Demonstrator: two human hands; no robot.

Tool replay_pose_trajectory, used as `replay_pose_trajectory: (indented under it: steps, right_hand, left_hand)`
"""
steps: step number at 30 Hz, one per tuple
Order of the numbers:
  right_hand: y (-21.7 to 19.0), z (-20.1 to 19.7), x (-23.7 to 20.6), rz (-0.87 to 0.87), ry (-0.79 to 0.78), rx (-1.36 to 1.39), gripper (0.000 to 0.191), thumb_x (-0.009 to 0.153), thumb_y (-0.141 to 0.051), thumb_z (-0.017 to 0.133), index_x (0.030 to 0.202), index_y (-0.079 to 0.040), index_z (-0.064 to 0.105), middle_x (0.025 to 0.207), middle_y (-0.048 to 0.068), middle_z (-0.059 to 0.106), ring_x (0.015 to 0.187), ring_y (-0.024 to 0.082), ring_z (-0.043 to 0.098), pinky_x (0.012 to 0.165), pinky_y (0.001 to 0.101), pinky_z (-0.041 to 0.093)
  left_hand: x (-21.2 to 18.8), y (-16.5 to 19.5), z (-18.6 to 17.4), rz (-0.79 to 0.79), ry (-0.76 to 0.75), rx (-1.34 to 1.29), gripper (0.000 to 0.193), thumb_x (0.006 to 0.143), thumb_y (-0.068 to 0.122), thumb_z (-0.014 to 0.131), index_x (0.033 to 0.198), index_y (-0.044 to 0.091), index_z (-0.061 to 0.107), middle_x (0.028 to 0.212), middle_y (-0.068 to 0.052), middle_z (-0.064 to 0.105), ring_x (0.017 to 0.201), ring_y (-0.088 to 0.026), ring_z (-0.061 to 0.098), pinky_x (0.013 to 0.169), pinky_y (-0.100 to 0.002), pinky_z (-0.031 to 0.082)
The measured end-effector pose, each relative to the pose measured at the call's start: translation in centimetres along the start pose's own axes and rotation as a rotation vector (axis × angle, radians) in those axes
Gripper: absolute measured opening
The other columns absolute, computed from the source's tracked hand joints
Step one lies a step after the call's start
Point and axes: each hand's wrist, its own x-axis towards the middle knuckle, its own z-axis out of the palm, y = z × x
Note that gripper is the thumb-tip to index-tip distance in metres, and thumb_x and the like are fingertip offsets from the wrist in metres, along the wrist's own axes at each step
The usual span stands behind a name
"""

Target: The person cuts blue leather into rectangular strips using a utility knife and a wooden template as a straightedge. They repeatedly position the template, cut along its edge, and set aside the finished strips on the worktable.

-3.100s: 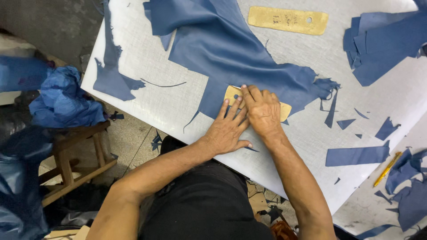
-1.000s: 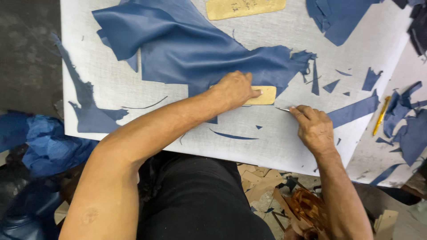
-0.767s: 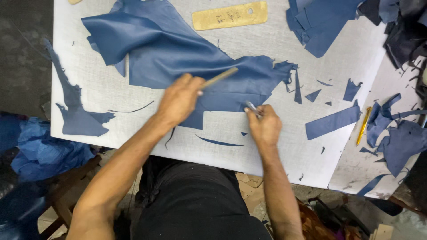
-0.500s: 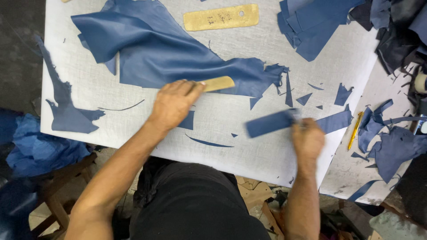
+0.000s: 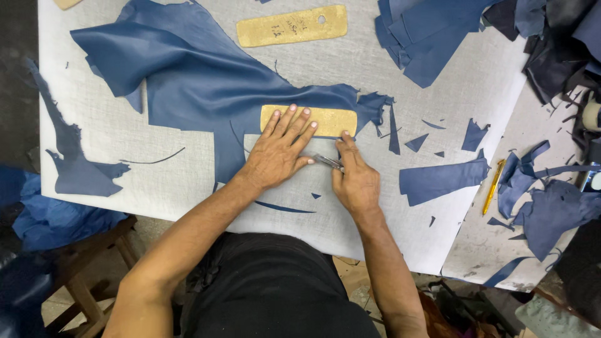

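A large blue leather hide [image 5: 200,75] lies spread on a white cutting board [image 5: 94,125]. On its lower edge rests a tan cardboard pattern [image 5: 332,120]. My left hand [image 5: 278,150] presses flat on the pattern's left half, fingers spread. My right hand [image 5: 354,178] grips a small metal knife [image 5: 328,161] just below the pattern, with the blade pointing left toward my left hand.
A second tan pattern [image 5: 291,26] lies at the top of the board. Cut blue strips [image 5: 441,178] and scraps lie to the right. A yellow pen [image 5: 493,184] sits on the grey table. Blue leather piles [image 5: 438,31] fill the upper right. A wooden stool [image 5: 81,275] stands lower left.
My right hand let go of a cut blue strip at the right and came back beside the pattern. My left hand laid the pattern flat on the hide again.
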Motion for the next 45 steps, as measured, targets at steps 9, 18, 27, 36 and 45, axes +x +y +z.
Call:
replay_pose_trajectory:
  steps: [9,18,27,36,45]
  right_hand:
    - [-1.6,-0.8,0.9,0.014,0.006,0.084,0.042,0.082,0.001,0.069,0.123,0.001,0.065,0.146,0.018,0.06,0.111,0.03,0.073,0.081,0.0337,0.062]
    - [-3.2,-2.0,11.3,-0.139,0.159,0.264,0.022,0.091,-0.002,0.078,0.111,0.002,0.071,0.113,0.017,0.072,0.101,0.031,0.073,0.085,0.037,0.059]
    - [-9.3,4.4,21.5,-0.183,-0.463,-0.095,0.02,0.086,-0.021,0.076,0.096,-0.004,0.072,0.088,0.019,0.071,0.086,0.039,0.069,0.08,0.0506,0.052]
    - [-4.0,1.6,21.6,-0.514,-0.064,0.166,0.034,0.088,-0.008,0.076,0.121,-0.003,0.068,0.109,0.014,0.072,0.096,0.031,0.071,0.08,0.0369,0.056]
    - [7.2,-7.1,11.4,0.174,0.272,0.363,0.056,0.102,0.01,0.045,0.154,-0.006,0.056,0.105,0.003,0.049,0.08,0.01,0.056,0.068,0.0271,0.051]
  left_hand:
    - [-1.3,0.4,-0.3,-0.013,0.015,-0.044,0.09,0.09,0.069,0.053,0.156,0.009,0.04,0.166,-0.019,0.024,0.155,-0.037,0.014,0.126,-0.055,0.012]
    - [-1.9,2.0,-0.9,-0.136,-0.086,0.084,0.094,0.091,0.074,0.047,0.157,0.008,0.037,0.166,-0.02,0.024,0.155,-0.039,0.013,0.124,-0.059,0.008]
    - [-0.8,2.9,-2.4,-0.146,-0.217,0.146,0.095,0.087,0.078,0.041,0.158,0.016,0.029,0.164,-0.025,0.018,0.153,-0.045,0.009,0.121,-0.061,0.006]
    - [-1.0,3.1,-1.2,-0.171,-0.197,0.115,0.091,0.088,0.076,0.042,0.159,0.02,0.031,0.166,-0.021,0.017,0.154,-0.043,0.007,0.123,-0.061,0.004]
    - [-1.7,2.8,0.0,-0.172,-0.096,0.031,0.089,0.087,0.075,0.044,0.158,0.021,0.034,0.167,-0.019,0.018,0.155,-0.039,0.007,0.124,-0.061,0.003]
